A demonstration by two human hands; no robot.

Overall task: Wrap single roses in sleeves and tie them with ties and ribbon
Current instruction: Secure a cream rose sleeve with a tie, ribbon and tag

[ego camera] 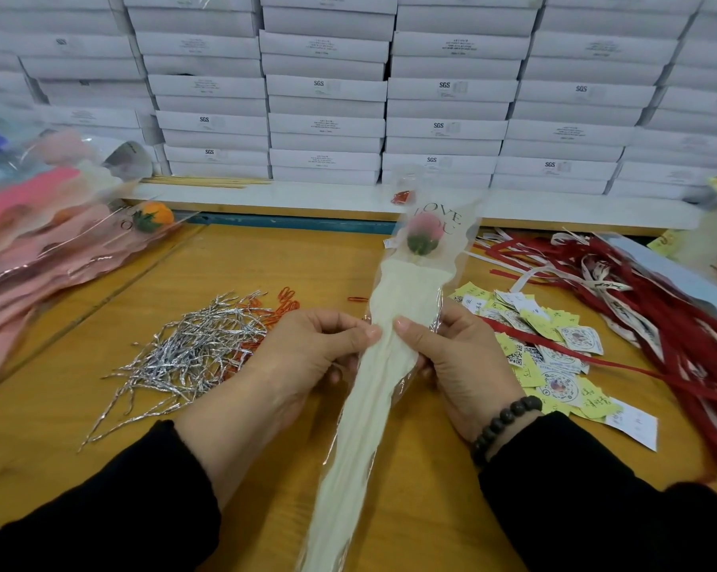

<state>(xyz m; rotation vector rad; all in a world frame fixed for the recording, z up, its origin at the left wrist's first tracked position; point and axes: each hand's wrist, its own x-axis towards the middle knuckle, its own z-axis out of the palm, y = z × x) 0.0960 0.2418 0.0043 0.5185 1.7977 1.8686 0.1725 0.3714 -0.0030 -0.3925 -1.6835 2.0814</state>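
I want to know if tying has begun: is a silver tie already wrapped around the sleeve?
No: both hands only pinch the cream sleeve at its middle, and the silver ties lie in a loose pile on the table.

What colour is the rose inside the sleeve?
Pink, with a green base, as the head view shows: rose in the sleeve.

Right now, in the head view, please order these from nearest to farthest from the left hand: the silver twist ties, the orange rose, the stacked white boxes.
From the left hand, which grips the sleeve:
1. Silver twist ties: a loose pile on the table just to its left.
2. Orange rose: farther back on the left, lying in a wrapper.
3. Stacked white boxes: against the back, behind the table.
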